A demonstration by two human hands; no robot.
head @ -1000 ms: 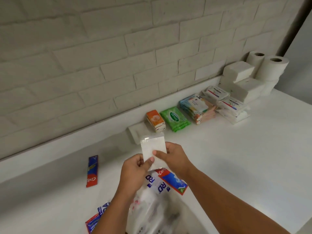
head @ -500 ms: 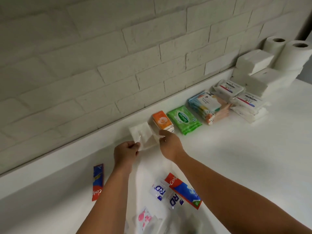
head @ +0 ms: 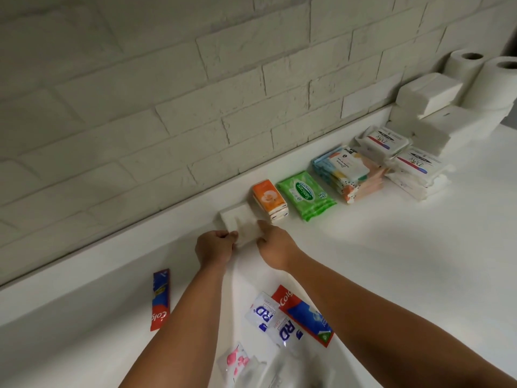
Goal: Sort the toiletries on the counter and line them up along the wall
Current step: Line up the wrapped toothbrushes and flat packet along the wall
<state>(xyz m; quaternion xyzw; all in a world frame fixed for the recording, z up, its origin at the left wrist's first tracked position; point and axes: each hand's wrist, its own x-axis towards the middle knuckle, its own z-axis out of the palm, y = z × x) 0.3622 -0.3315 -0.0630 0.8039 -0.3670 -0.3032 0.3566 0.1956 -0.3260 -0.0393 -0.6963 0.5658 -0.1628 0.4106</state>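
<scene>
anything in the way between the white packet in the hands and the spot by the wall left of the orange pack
Nothing visible. The left hand and right hand hold the white packet right against a second white packet lying there, beside the orange pack.

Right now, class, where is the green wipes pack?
In the head view, the green wipes pack lies by the wall ledge, right of centre, between the orange tissue pack on its left and the pastel stack on its right.
</scene>
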